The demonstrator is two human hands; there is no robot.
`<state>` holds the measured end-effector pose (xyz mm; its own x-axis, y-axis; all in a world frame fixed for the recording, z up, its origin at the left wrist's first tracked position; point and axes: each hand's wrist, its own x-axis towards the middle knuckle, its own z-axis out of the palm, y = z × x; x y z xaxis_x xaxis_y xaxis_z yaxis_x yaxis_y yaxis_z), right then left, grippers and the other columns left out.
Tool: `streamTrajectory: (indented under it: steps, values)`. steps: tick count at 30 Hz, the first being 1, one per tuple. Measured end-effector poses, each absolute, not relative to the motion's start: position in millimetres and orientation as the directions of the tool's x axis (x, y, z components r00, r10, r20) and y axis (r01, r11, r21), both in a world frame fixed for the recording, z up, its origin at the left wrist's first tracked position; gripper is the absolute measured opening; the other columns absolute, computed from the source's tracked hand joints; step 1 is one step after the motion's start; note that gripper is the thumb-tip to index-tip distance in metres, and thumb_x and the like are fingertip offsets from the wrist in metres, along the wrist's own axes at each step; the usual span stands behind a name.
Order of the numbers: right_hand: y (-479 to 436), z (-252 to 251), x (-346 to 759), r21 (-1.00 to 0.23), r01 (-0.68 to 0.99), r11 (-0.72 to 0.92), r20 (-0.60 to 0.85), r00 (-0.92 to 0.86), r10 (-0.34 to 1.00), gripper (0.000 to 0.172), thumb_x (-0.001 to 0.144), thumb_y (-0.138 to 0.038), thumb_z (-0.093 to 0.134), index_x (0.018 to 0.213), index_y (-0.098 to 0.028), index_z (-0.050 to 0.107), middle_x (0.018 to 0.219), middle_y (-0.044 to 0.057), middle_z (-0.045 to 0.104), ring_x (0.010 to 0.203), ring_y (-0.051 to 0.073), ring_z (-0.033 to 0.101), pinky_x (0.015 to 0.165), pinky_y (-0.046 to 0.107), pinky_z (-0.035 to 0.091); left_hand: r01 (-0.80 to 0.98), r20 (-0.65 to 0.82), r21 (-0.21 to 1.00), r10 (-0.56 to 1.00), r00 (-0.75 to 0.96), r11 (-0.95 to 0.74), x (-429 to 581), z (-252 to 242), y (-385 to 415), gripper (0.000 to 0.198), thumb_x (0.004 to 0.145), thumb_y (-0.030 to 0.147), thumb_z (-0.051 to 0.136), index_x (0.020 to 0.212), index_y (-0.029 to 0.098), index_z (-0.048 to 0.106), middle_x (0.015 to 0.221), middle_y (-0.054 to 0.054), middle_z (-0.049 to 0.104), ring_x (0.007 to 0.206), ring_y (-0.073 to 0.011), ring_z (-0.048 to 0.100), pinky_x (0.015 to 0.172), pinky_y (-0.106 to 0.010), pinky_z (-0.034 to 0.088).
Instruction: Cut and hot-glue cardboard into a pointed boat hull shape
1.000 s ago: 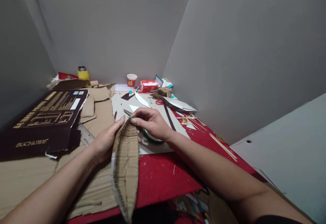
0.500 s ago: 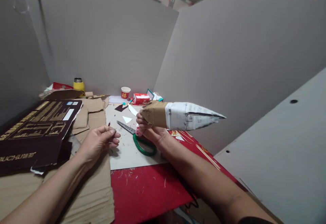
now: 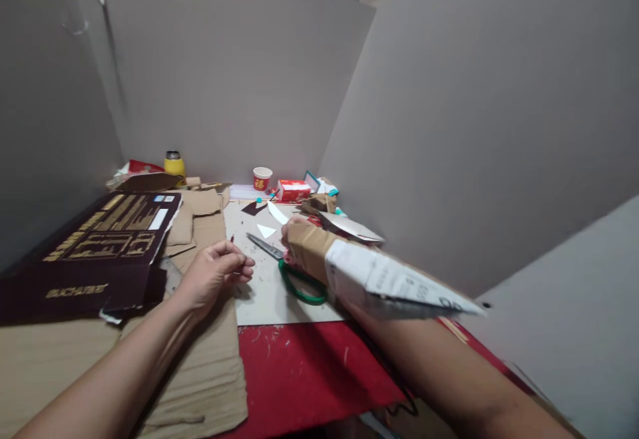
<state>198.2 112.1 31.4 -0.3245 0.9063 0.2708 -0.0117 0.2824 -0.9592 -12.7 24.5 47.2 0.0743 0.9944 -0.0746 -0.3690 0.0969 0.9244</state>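
My right hand (image 3: 286, 231) grips the back end of a pointed, rocket-like cardboard model (image 3: 309, 246). The model is brown at the back and wrapped in white printed paper toward its tip, which points down to the right above my forearm. It hides most of that hand. Over the white board's left edge, my left hand (image 3: 219, 269) is closed, thumb against fingers; anything in the pinch is too small to make out. Between the hands, scissors (image 3: 302, 285) with green handles lie on the white board (image 3: 269, 309). Part of them is behind the model, beside something small and pink.
Brown cardboard sheets (image 3: 200, 372) and a dark printed box panel (image 3: 100, 253) cover the left side. White paper scraps (image 3: 266, 231) lie on the board. Farther back stand a yellow bottle (image 3: 174, 167), a paper cup (image 3: 262, 178) and a red box (image 3: 293, 190). Grey partitions (image 3: 239, 80) surround the table.
The model has swung so its tip points lower and nearer to me, uncovering a white-topped piece behind it. The whole view has shifted slightly. My left hand keeps its pinch.
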Motion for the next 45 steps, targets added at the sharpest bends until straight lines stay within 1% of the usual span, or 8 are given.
streamTrajectory:
  steps: [2, 4, 7, 17, 29, 35, 41, 45]
  values:
    - [109, 32, 195, -0.976, -0.081, 0.204, 0.218, -0.453, 0.865, 0.024, 0.094, -0.035, 0.058, 0.102, -0.013, 0.063, 0.095, 0.004, 0.065, 0.074, 0.014, 0.064, 0.065, 0.03, 0.054, -0.366, -0.074, 0.926, 0.996, 0.059, 0.09, -13, 45, 26, 0.013, 0.067, 0.015, 0.073, 0.067, 0.013, 0.059, 0.07, -0.006, 0.072, 0.057, -0.0112, 0.065, 0.058, -0.023, 0.055]
    - [102, 36, 192, -0.979, -0.132, 0.152, 0.2, -0.536, 0.82, 0.027, 0.079, -0.038, 0.074, 0.087, -0.015, 0.063, 0.074, -0.003, 0.06, 0.057, 0.009, 0.056, 0.052, 0.021, 0.049, -0.369, -0.071, 0.926, 0.997, 0.039, 0.081, -12, 43, 27, 0.016, 0.065, 0.017, 0.074, 0.065, 0.014, 0.059, 0.07, -0.006, 0.072, 0.056, -0.0107, 0.064, 0.057, -0.022, 0.055]
    - [92, 43, 188, -0.982, -0.148, 0.121, 0.187, -0.613, 0.767, 0.029, 0.07, -0.039, 0.08, 0.076, -0.017, 0.064, 0.061, -0.005, 0.056, 0.048, 0.007, 0.049, 0.046, 0.018, 0.044, -0.374, -0.065, 0.925, 0.998, 0.026, 0.07, -12, 41, 28, 0.018, 0.061, 0.018, 0.075, 0.064, 0.014, 0.058, 0.07, -0.005, 0.071, 0.056, -0.0103, 0.063, 0.057, -0.023, 0.054]
    - [87, 47, 185, -0.979, -0.007, 0.206, 0.148, -0.717, 0.681, 0.023, 0.074, -0.034, 0.077, 0.08, -0.014, 0.067, 0.065, -0.003, 0.061, 0.053, 0.007, 0.052, 0.051, 0.019, 0.044, -0.371, -0.055, 0.928, 0.998, -0.01, 0.047, -11, 41, 29, 0.017, 0.059, 0.017, 0.075, 0.062, 0.015, 0.059, 0.067, -0.001, 0.067, 0.054, -0.0079, 0.057, 0.057, -0.023, 0.054]
    - [85, 46, 185, -0.953, 0.064, 0.295, 0.147, -0.757, 0.637, 0.022, 0.081, -0.036, 0.07, 0.082, -0.015, 0.064, 0.065, -0.004, 0.057, 0.053, 0.007, 0.05, 0.048, 0.019, 0.043, -0.341, -0.044, 0.939, 0.999, -0.018, 0.035, -10, 41, 29, 0.011, 0.06, 0.013, 0.068, 0.064, 0.016, 0.058, 0.062, 0.003, 0.058, 0.053, -0.0067, 0.05, 0.057, -0.023, 0.055]
    - [87, 44, 184, -0.936, 0.085, 0.342, 0.17, -0.74, 0.651, 0.019, 0.083, -0.034, 0.066, 0.083, -0.015, 0.063, 0.066, -0.004, 0.057, 0.053, 0.007, 0.05, 0.049, 0.02, 0.043, -0.34, -0.069, 0.937, 0.996, 0.051, 0.083, -10, 40, 32, 0.02, 0.07, 0.031, 0.073, 0.072, 0.016, 0.059, 0.059, 0.003, 0.057, 0.05, -0.0079, 0.051, 0.057, -0.025, 0.054]
    - [85, 43, 183, -0.888, 0.107, 0.447, 0.231, -0.737, 0.636, 0.01, 0.084, -0.025, 0.064, 0.082, -0.016, 0.064, 0.068, -0.003, 0.058, 0.058, 0.009, 0.051, 0.054, 0.022, 0.043, -0.319, -0.073, 0.944, 0.996, 0.046, 0.084, -13, 39, 32, 0.032, 0.063, 0.036, 0.082, 0.07, 0.015, 0.06, 0.065, 0.001, 0.064, 0.051, -0.0068, 0.054, 0.055, -0.02, 0.05]
    - [84, 44, 183, -0.857, 0.128, 0.499, 0.248, -0.746, 0.618, 0.01, 0.085, -0.024, 0.062, 0.082, -0.015, 0.065, 0.065, -0.003, 0.058, 0.056, 0.009, 0.049, 0.054, 0.022, 0.041, -0.299, -0.115, 0.944, 0.989, 0.094, 0.138, -12, 40, 32, 0.037, 0.064, 0.043, 0.081, 0.082, 0.013, 0.068, 0.076, -0.005, 0.069, 0.064, -0.0112, 0.062, 0.062, -0.021, 0.05]
